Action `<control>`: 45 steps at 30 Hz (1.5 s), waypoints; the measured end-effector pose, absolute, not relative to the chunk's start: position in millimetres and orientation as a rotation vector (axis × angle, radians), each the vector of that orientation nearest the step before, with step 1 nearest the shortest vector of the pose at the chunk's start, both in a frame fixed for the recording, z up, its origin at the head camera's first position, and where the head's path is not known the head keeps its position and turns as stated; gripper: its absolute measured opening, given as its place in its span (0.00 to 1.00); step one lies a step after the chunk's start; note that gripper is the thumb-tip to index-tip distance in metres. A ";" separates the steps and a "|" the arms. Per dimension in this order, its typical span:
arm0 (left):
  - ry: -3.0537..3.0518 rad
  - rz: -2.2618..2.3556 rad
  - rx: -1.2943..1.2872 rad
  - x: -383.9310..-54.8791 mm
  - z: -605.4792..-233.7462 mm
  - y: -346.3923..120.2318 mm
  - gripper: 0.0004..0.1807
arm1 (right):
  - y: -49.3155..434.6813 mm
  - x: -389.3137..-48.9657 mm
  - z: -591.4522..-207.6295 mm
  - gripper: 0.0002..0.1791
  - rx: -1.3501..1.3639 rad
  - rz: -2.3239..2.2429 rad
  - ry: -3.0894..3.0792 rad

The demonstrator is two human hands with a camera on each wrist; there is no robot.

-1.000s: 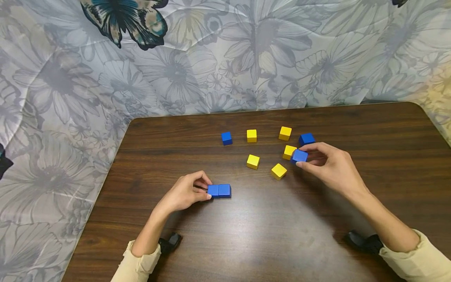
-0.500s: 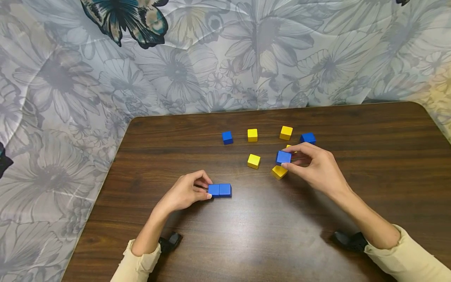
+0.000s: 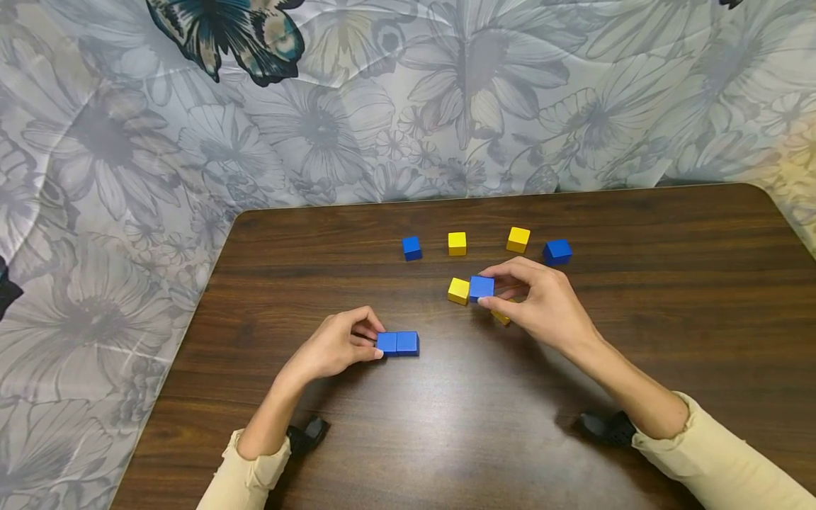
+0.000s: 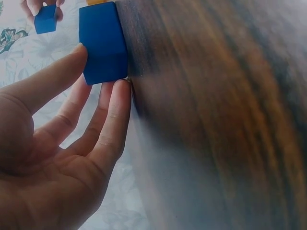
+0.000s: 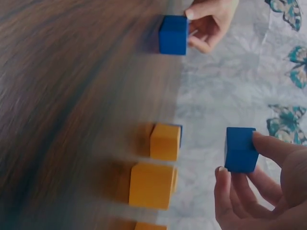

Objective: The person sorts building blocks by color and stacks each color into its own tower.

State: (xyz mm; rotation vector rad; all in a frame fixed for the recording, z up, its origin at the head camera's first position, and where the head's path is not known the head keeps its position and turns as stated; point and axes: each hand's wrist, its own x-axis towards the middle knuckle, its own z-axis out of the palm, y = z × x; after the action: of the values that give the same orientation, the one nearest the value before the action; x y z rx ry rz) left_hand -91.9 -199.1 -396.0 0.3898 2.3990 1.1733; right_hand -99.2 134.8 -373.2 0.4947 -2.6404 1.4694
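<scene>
Two blue cubes sit side by side on the wooden table, the left cube against the right cube. My left hand pinches the left cube between thumb and fingers; the left wrist view shows the thumb on one side of the blue block. Another blue cube is pinched by my right hand. In the right wrist view that cube is raised off the tabletop. It overlaps the edge of a yellow cube in the head view. My right hand partly hides another yellow cube.
Toward the back of the table lie a blue cube, a yellow cube, a second yellow cube and a blue cube at the right. Patterned fabric hangs behind the table's far edge.
My right hand has carried its blue cube leftward over the yellow cubes, now covering one of them. My left hand and the paired blue cubes have stayed in place.
</scene>
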 end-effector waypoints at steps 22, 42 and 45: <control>2.406 1.165 0.384 -91.6 -396.6 -199.7 0.15 | 79.3 -97.3 -379.1 0.18 0.620 1.589 -2.683; 2.399 1.189 0.394 -91.7 -397.4 -198.7 0.15 | 45.4 -94.2 -387.9 0.16 0.736 1.573 -2.680; 2.398 1.192 0.404 -91.7 -397.5 -199.1 0.15 | 41.6 -93.3 -389.3 0.17 0.755 1.584 -2.667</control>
State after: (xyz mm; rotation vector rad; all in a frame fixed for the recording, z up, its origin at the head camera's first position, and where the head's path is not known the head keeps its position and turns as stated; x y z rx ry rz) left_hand -91.7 -199.1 -397.5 0.4036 2.3979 1.1919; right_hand -93.3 41.6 -389.3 0.7550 -2.6673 1.5840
